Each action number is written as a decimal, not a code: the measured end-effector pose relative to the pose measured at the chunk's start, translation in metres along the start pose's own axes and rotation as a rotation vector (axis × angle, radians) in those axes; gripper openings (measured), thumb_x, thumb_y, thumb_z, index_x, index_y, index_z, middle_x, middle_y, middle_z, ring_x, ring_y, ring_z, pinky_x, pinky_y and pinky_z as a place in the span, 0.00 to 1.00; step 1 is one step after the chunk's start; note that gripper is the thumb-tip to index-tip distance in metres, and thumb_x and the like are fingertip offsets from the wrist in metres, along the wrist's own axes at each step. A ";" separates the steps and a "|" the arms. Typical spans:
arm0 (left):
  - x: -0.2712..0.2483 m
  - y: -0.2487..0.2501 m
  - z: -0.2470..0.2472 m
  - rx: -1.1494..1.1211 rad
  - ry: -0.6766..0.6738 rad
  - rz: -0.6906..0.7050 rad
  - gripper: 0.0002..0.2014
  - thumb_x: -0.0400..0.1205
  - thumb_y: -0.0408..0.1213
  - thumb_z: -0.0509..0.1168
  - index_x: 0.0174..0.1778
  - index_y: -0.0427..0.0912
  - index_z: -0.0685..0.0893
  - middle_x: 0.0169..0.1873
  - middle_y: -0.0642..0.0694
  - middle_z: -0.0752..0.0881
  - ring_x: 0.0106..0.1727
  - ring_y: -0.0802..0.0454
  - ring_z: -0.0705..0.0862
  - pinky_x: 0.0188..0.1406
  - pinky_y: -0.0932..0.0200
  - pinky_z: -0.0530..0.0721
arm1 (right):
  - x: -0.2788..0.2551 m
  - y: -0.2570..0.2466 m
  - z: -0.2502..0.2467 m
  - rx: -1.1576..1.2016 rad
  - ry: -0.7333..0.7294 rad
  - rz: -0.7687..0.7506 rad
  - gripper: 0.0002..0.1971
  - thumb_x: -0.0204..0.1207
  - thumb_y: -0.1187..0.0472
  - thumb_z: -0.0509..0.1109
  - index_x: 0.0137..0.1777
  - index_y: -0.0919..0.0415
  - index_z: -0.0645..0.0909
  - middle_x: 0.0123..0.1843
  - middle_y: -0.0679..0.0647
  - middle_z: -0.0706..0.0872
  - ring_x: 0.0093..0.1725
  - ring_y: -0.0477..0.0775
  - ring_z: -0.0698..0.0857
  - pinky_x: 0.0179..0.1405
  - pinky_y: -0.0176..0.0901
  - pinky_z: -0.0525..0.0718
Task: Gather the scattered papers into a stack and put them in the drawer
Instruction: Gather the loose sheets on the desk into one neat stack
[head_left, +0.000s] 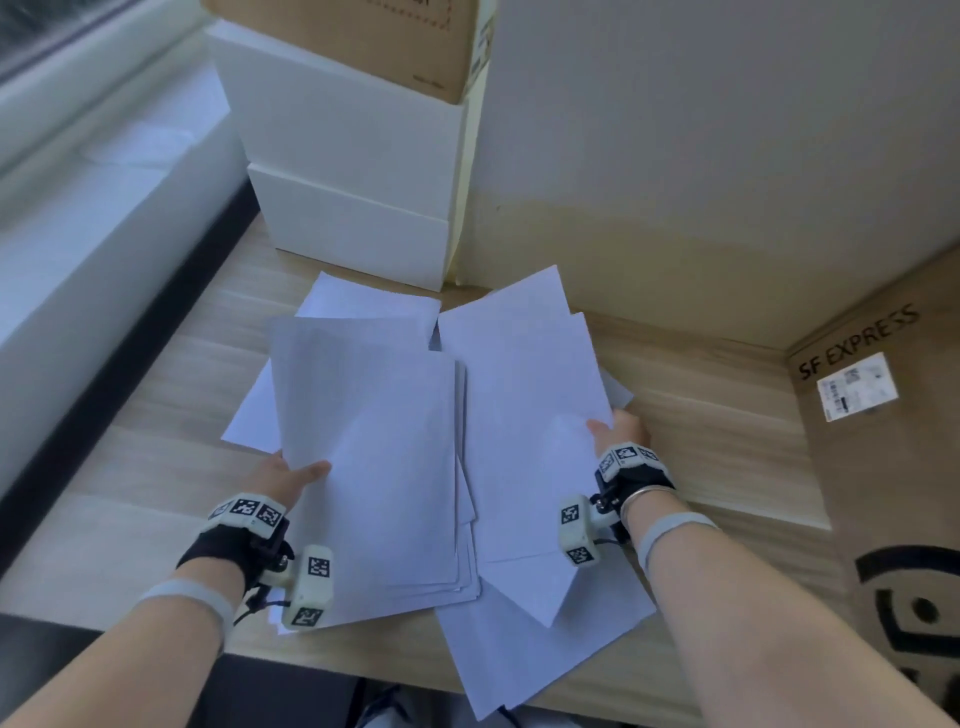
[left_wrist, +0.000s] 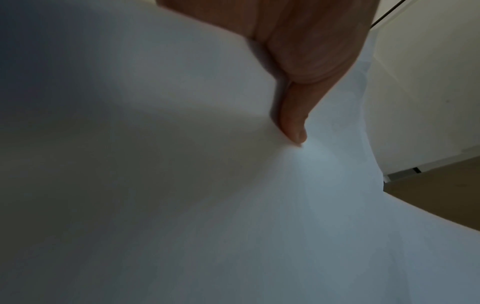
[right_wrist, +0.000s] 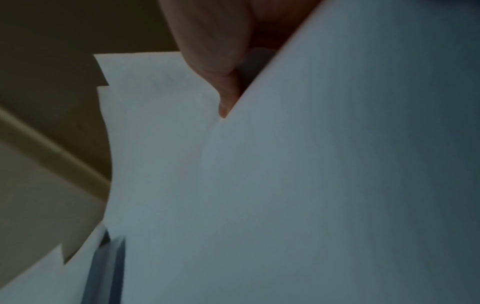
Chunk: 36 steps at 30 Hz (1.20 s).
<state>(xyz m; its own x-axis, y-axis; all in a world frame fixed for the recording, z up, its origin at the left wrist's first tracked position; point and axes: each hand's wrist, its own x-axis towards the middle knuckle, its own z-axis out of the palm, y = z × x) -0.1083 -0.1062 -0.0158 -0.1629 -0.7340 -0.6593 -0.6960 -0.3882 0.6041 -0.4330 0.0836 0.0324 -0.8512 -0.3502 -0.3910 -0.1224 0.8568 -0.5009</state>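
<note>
Several white sheets lie overlapped on the wooden desk (head_left: 727, 415). My left hand (head_left: 291, 478) pinches the left edge of a stack of papers (head_left: 369, 457), thumb on top; in the left wrist view the thumb (left_wrist: 293, 123) presses onto white paper (left_wrist: 233, 205). My right hand (head_left: 618, 431) pinches the right edge of other sheets (head_left: 524, 395), which lie partly under the left stack. The right wrist view shows its thumb (right_wrist: 226, 96) on the paper (right_wrist: 285, 185). More loose sheets (head_left: 524, 654) reach past the desk's near edge. No drawer is in view.
Two stacked white boxes (head_left: 358, 208) stand at the back of the desk with a brown carton (head_left: 374, 36) on top. A cream wall panel (head_left: 701, 182) rises behind the papers. A large SF Express carton (head_left: 893, 467) fills the right side. A window sill (head_left: 78, 234) runs along the left.
</note>
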 end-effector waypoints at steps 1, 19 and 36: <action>-0.001 0.004 0.001 -0.002 -0.008 0.007 0.24 0.76 0.36 0.71 0.68 0.31 0.78 0.62 0.29 0.84 0.61 0.32 0.83 0.64 0.43 0.78 | 0.002 0.002 -0.010 0.016 0.026 0.007 0.15 0.80 0.65 0.64 0.63 0.71 0.81 0.62 0.67 0.85 0.61 0.67 0.84 0.59 0.49 0.79; -0.008 0.035 0.030 0.055 -0.048 0.000 0.29 0.78 0.32 0.68 0.73 0.26 0.69 0.72 0.29 0.75 0.71 0.32 0.76 0.69 0.46 0.72 | 0.028 0.020 -0.110 0.383 0.370 0.217 0.17 0.76 0.62 0.67 0.62 0.71 0.79 0.60 0.65 0.85 0.46 0.58 0.78 0.46 0.45 0.75; -0.008 0.034 0.038 0.004 -0.067 -0.017 0.27 0.77 0.33 0.69 0.72 0.27 0.72 0.68 0.27 0.79 0.67 0.30 0.79 0.67 0.43 0.76 | 0.015 0.027 -0.089 0.457 0.262 0.380 0.06 0.83 0.59 0.59 0.57 0.55 0.68 0.73 0.66 0.75 0.56 0.56 0.76 0.52 0.47 0.71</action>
<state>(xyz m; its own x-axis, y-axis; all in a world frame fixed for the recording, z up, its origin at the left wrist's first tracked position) -0.1571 -0.0918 -0.0071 -0.1973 -0.6883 -0.6981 -0.7015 -0.3983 0.5909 -0.4943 0.1349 0.0819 -0.8959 0.0994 -0.4331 0.3921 0.6354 -0.6652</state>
